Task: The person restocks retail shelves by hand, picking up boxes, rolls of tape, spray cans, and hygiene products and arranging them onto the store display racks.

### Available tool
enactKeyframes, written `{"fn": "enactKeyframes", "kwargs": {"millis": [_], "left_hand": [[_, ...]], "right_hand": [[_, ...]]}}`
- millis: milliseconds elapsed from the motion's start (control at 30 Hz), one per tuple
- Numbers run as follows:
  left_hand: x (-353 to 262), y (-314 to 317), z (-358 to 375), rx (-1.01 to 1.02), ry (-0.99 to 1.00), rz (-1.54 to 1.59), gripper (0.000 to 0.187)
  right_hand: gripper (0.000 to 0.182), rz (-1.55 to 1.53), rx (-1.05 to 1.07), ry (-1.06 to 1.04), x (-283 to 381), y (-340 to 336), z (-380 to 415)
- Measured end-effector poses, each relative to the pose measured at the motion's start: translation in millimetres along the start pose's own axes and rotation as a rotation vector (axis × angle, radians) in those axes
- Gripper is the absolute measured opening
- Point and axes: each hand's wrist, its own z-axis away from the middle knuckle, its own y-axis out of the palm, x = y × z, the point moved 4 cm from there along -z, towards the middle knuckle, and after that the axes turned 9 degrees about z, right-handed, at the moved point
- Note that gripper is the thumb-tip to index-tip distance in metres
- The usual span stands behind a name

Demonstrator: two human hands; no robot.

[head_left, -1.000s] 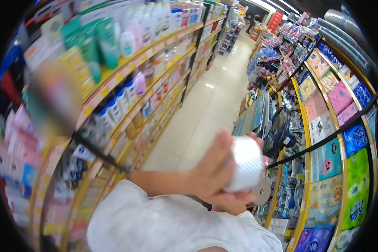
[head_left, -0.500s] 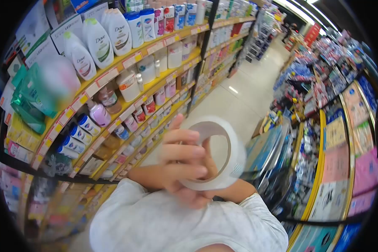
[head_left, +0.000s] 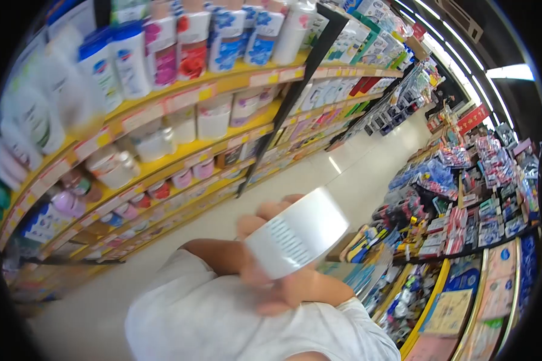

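A wide roll of clear tape (head_left: 298, 233) is held up in front of the chest, its printed outer side facing the camera. My left hand (head_left: 256, 231) is closed round the roll's left side, with fingertips over its upper left edge. Against the roll's lower edge lies my right hand (head_left: 292, 292), its fingers blurred and partly hidden behind the roll and the other hand.
Shelves with yellow edges (head_left: 186, 99) on the left hold bottles, tubs and jars. A display of packaged goods (head_left: 457, 198) stands at the right. Between them runs a tiled aisle (head_left: 355, 159), with a person (head_left: 441, 103) at its far end.
The roll has turned from showing its open ring to showing its outer side. My hands have shifted around it. The view has swung to the right, bringing the shelf bottles nearer.
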Motion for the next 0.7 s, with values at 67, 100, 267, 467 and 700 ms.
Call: {"fn": "enactKeyframes", "kwargs": {"millis": [67, 100, 267, 467, 700], "left_hand": [[67, 9, -17, -0.215, -0.029, 0.223, 0.064], [100, 13, -22, -0.310, -0.057, 0.322, 0.066], [231, -5, -12, 0.196, -0.110, 0.188, 0.066], [363, -49, -20, 0.158, 0.168, -0.163, 0.040], [547, 10, 18, 0.665, -0.016, -0.327, 0.033]], "right_hand": [[0.066, 0.052, -0.130, 0.055, -59, -18, -17], [0.064, 0.069, -0.196, 0.081, -88, -26, -24], [0.049, 0.227, -0.562, 0.290, -222, -81, -1], [0.053, 0.186, -0.268, 0.172, -352, -158, 1], [0.062, -0.050, 0.267, -0.118, -492, -268, -45]]}}
